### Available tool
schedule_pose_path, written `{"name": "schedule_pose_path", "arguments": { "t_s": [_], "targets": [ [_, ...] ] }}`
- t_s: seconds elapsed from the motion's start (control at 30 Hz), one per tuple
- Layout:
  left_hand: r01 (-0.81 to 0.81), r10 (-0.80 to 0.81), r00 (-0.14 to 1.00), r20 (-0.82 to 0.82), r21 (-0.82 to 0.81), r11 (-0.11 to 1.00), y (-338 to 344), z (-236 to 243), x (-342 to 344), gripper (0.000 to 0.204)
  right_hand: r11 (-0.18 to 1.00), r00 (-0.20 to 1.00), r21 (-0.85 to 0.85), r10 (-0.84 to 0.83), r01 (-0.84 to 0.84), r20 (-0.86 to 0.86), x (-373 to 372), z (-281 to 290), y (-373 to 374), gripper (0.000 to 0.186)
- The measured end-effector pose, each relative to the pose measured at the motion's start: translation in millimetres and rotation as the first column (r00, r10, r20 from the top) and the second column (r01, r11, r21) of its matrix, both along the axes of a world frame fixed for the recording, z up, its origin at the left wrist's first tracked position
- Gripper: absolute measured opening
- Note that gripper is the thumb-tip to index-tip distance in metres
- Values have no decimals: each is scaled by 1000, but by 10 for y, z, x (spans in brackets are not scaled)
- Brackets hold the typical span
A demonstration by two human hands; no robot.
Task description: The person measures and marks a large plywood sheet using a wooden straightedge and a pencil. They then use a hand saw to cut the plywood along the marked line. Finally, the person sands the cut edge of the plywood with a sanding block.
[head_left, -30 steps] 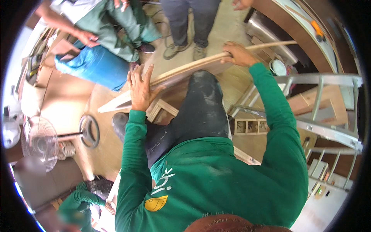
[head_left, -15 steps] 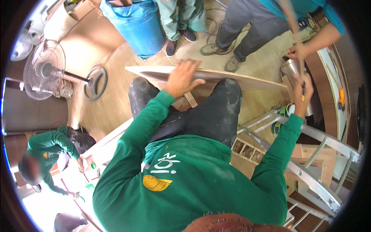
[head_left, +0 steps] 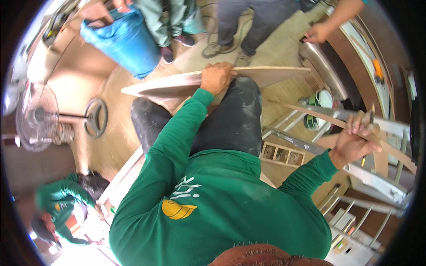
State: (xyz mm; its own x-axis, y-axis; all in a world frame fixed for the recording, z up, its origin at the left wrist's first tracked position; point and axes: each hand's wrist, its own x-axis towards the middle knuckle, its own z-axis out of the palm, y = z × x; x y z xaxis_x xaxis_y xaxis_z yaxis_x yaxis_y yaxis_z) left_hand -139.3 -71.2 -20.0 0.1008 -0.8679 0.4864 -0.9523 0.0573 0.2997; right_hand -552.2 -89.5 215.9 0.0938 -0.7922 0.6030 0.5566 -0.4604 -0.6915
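Person in green sleeves is perched above a wood floor, handling trim stock. The left hand (head_left: 216, 78) is pressing flat, fingers curled over the far edge of a long pale wooden board (head_left: 173, 85) lying across the knees. The right hand (head_left: 356, 141) is closing fully around a thin curved wooden strip (head_left: 310, 111) that is arcing over an aluminium ladder (head_left: 377, 181). Step in hand looks like steadying the board while positioning the strip; the next move likely calls for keeping both pieces balanced. A standing fan (head_left: 37, 117) and a co-worker's hand (head_left: 317, 33) are nearby.
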Motion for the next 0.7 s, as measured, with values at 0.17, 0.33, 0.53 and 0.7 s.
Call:
{"name": "schedule_pose_path", "arguments": {
  "t_s": [0.17, 0.33, 0.53, 0.7],
  "targets": [
    [3, 0, 999, -34, 75, 997, -440, 55, -317, 30, 994, 997, 106, 16, -24, 73, -160, -119, 197, 66],
    [37, -35, 999, -20, 130, 991, -1047, 179, -816, 37, 994, 997, 80, -73, 74, -9, -439, -156, 444, 72],
    [112, -103, 993, -55, 186, 976, -1755, 296, -1595, 39, 979, 978, 82, -180, 189, -108, -750, -334, 714, 73],
    [175, -183, 983, -2, 303, 937, -2079, 304, -2097, 42, 971, 965, 61, -220, 231, -141, -1063, -537, 797, 64]
  ]
}}
